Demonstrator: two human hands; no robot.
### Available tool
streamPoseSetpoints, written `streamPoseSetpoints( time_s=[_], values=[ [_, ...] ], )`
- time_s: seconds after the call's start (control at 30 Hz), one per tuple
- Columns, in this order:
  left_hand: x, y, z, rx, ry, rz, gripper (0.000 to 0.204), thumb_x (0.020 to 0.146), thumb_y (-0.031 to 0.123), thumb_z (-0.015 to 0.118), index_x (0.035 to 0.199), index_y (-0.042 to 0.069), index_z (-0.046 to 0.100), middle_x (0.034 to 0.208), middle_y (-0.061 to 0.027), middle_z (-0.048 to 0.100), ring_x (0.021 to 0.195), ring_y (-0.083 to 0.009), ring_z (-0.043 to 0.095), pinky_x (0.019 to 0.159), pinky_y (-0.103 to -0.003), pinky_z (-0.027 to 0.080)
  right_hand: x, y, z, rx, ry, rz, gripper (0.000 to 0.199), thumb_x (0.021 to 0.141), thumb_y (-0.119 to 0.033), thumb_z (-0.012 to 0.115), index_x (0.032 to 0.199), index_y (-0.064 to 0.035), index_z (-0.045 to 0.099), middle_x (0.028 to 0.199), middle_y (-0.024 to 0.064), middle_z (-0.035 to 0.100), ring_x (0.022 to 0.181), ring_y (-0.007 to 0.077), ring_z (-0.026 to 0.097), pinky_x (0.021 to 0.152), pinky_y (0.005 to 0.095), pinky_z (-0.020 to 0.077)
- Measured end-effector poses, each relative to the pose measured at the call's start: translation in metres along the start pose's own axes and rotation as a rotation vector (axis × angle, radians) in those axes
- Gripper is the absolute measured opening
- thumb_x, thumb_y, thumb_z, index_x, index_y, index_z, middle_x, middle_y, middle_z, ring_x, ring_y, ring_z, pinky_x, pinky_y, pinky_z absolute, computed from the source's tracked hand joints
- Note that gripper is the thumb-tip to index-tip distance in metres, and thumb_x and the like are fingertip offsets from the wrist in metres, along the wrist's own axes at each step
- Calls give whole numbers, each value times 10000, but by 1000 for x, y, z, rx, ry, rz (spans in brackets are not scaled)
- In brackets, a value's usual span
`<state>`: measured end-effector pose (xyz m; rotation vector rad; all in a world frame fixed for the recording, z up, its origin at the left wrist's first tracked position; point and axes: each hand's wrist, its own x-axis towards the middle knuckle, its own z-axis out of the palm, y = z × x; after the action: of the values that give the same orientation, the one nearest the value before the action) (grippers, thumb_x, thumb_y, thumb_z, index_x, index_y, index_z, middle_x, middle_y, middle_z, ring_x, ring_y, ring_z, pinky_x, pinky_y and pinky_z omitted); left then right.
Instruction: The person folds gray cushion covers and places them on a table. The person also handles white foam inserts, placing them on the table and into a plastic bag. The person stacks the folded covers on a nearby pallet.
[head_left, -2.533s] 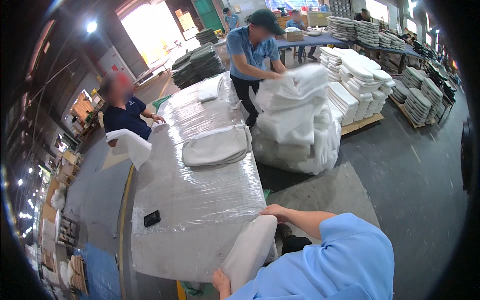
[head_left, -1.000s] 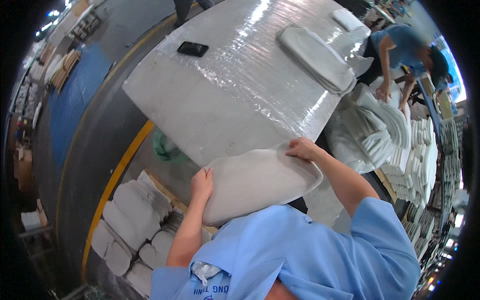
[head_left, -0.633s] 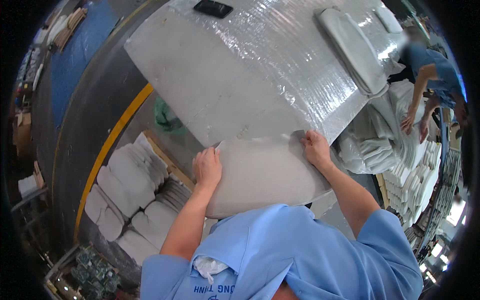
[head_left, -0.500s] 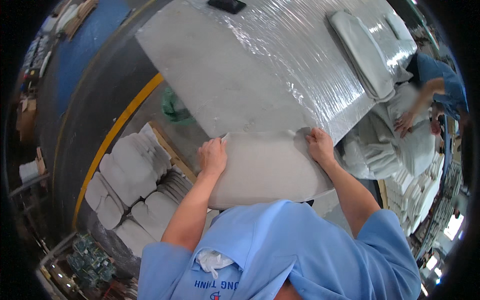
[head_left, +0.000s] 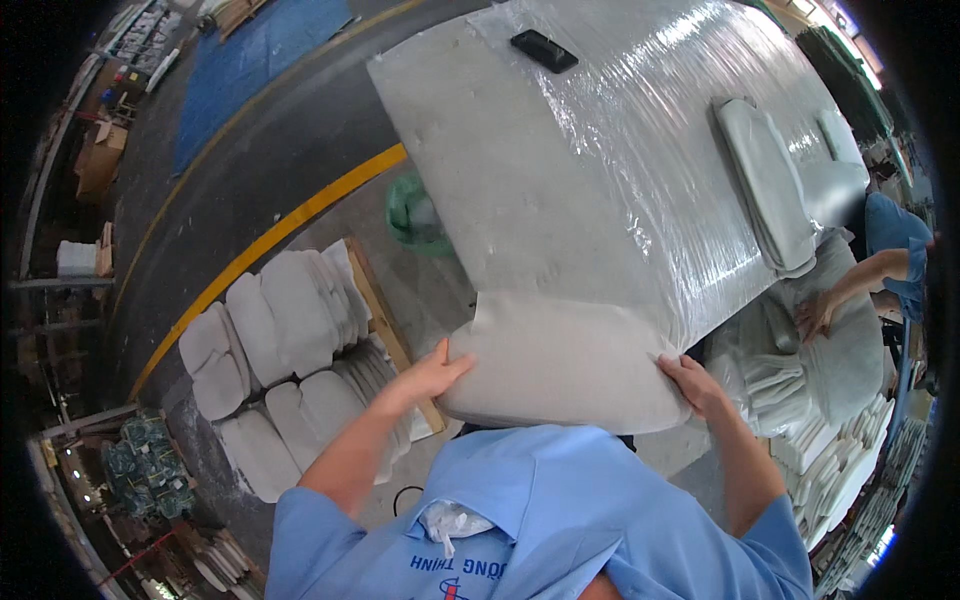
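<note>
Both hands had shifted since the earlier frame: the left hand point(head_left: 428, 379) and the right hand point(head_left: 694, 384) had moved from the far corners of the grey pad point(head_left: 570, 365) to its two ends.

The surface point(head_left: 535, 215), partly covered by clear film point(head_left: 650, 150), was the largest item noted. Stacked pads point(head_left: 285, 315) stood to the left of the surface. Pads bundled in clear plastic point(head_left: 765, 385) were to its right, with a co-worker's hand point(head_left: 818, 312) upon the bundle. The grey pad was at the near edge of the surface, its far side overlapping that edge; whether it bore weight there could not be determined. Folded grey pieces point(head_left: 768, 185) lay on the right side of the surface, and a black phone point(head_left: 545, 50) toward its far left.

Fingers of both hands were drawn narrow on the pad, one hand per end, partly hidden. Step in hand, as judged: steadying and squaring the pad against the surface. Continuing it appeared to call for an even grip, both ends kept level.
</note>
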<state>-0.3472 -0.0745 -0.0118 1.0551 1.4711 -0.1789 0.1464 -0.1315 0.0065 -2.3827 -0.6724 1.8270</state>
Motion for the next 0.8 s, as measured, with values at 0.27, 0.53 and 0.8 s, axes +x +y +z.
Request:
streamPoseSetpoints(
  time_s=[0.27, 0.53, 0.8],
  values=[
    [7, 35, 8, -24, 122, 82, 927, 1000, 520, 610, 1546, -141, 256, 1505, -335, 476, 1429, -387, 465, 1169, -411, 374, 27, -23, 5, -189, -14, 69, 1109, 812, -803, 664, 1384, 140, 553, 1381, 271, 614, 1217, 388, 649, 1046, 442, 505],
    [45, 52, 6, 102, 36, -35, 819, 1046, 533, 531, 1549, -80, 326, 1479, -259, 538, 1372, -381, 516, 1139, -428, 401, 24, -32, -1, -265, -29, 92, 1075, 795, -897, 566, 1178, 96, 717, 1215, 275, 696, 1168, 395, 671, 972, 454, 523],
    [49, 55, 17, 155, 93, -36, 809, 1054, 596, 463, 1402, -133, 510, 1426, -361, 543, 1349, -471, 511, 1120, -475, 407, 24, -37, -1, -326, 41, 61, 1128, 846, -895, 489, 1212, 159, 651, 1232, 316, 676, 1154, 425, 670, 975, 467, 530]
  ],
)
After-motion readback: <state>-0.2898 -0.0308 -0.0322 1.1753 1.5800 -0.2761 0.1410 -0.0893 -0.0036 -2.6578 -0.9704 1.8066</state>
